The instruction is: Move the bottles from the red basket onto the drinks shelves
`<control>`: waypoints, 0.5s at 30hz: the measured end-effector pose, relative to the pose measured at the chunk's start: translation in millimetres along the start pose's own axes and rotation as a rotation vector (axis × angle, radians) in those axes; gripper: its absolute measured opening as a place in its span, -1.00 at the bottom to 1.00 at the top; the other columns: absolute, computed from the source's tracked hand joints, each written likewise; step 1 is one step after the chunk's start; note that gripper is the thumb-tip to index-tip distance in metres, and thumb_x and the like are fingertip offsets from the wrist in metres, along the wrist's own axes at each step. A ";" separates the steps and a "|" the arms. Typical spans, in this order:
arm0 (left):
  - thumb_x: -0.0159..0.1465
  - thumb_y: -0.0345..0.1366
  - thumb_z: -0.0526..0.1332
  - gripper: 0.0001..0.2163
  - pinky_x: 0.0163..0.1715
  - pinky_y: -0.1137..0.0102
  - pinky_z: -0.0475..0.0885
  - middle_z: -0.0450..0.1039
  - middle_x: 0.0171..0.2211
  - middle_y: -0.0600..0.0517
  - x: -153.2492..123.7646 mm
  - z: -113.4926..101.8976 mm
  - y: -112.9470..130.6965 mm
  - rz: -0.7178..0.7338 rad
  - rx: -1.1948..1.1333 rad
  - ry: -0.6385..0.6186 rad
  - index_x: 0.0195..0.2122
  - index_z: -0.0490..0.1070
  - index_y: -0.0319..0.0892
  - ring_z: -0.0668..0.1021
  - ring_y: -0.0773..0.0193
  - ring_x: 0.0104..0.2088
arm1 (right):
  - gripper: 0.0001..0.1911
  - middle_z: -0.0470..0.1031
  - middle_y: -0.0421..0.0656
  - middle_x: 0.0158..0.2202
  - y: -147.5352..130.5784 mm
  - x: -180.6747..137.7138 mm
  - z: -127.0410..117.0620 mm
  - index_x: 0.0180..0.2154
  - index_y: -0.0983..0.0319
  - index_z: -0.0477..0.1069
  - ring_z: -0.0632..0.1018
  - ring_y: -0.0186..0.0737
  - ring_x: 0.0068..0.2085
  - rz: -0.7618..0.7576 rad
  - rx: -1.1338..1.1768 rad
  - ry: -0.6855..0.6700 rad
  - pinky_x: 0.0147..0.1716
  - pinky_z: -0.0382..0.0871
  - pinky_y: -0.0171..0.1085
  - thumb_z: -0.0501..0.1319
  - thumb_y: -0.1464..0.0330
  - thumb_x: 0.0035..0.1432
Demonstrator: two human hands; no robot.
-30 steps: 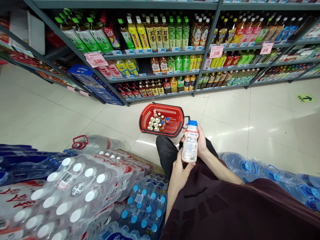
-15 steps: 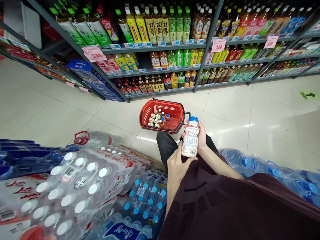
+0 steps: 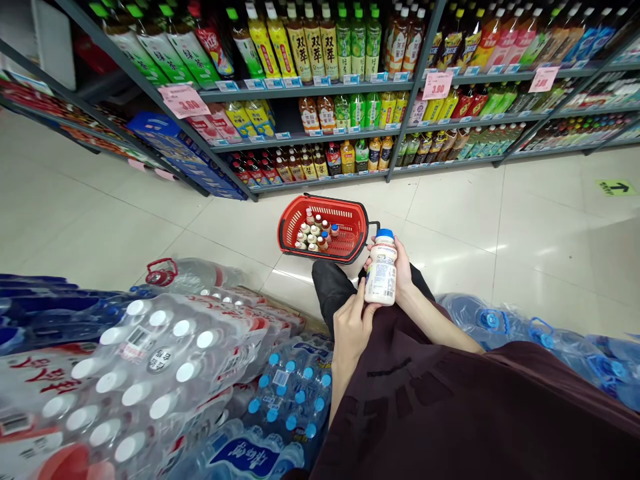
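A white yogurt drink bottle with a blue cap is held in front of my lap, its printed label and barcode facing up. My right hand wraps round the bottle's right side, fingertips showing at its upper left edge. At the lower left, my left hand grips the bottle near its base with fingers and thumb. Just beyond my knees, a red shopping basket with a black rim rests on the floor. Several small bottles stand together in its left half.
Shelves of bottled drinks run across the far side. Shrink-wrapped water bottle packs are stacked at my left, with blue-capped packs close to my left arm. Large water jugs lie at my right. Tiled floor lies between.
The bottle has turned a little in my hands, so its barcode now shows more fully. My left thumb has drawn back from under the base. The basket stays put.
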State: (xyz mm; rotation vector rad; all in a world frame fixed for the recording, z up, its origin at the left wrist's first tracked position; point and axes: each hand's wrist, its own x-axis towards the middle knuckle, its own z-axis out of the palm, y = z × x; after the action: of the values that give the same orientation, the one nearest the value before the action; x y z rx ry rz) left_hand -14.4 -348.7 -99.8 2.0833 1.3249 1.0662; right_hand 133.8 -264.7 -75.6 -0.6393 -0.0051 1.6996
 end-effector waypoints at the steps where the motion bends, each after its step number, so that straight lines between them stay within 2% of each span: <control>1: 0.47 -0.26 0.16 -0.57 -0.27 0.37 0.56 0.66 -0.22 -0.11 0.3 -0.1 0.2 0.006 -0.003 0.018 0.33 0.32 -0.19 0.68 0.18 -0.28 | -0.50 0.66 -0.18 -0.38 -0.3 0.1 0.2 -0.13 0.24 0.43 0.64 -0.20 -0.55 -0.004 0.005 -0.004 -0.51 0.62 -0.21 -0.15 0.08 0.46; 5: 0.44 -0.34 0.22 -0.68 -0.35 0.40 0.53 0.69 -0.28 -0.07 2.2 -1.4 2.1 0.064 -0.010 0.111 0.19 0.48 -0.20 0.65 0.26 -0.40 | -0.52 0.66 -0.18 -0.39 -2.7 -0.2 1.3 -0.14 0.22 0.43 0.63 -0.21 -0.55 -0.008 0.029 -0.006 -0.53 0.61 -0.22 -0.14 0.08 0.46; 9: 0.34 -0.46 0.32 -0.80 -0.35 0.42 0.54 0.71 -0.31 -0.03 5.0 -3.1 6.1 0.089 -0.052 0.260 -0.03 0.61 -0.19 0.66 0.31 -0.43 | -0.50 0.64 -0.19 -0.40 -7.5 -0.4 1.6 -0.17 0.22 0.42 0.62 -0.22 -0.54 -0.011 0.064 -0.003 -0.51 0.62 -0.21 -0.15 0.07 0.46; 12: 0.28 -0.51 0.36 -0.85 -0.34 0.41 0.57 0.70 -0.35 0.01 6.8 -4.1 8.8 0.080 -0.099 0.340 -0.17 0.64 -0.17 0.66 0.31 -0.42 | -0.51 0.64 -0.18 -0.40 -10.2 0.0 0.1 -0.15 0.22 0.43 0.62 -0.22 -0.54 -0.043 0.059 0.007 -0.53 0.60 -0.22 -0.15 0.08 0.46; 15: 0.26 -0.53 0.37 -0.84 -0.33 0.40 0.57 0.70 -0.36 0.02 7.7 -4.2 10.1 0.068 -0.125 0.357 -0.19 0.65 -0.17 0.66 0.31 -0.42 | -0.51 0.65 -0.18 -0.39 -10.7 0.1 -2.0 -0.13 0.22 0.43 0.63 -0.22 -0.54 -0.056 0.053 -0.004 -0.53 0.60 -0.23 -0.15 0.08 0.46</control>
State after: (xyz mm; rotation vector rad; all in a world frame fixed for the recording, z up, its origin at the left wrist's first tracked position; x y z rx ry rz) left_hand -10.4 -346.3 -87.2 1.9186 1.3130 1.5651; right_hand 144.4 -262.6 -73.7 -0.5909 0.0188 1.6413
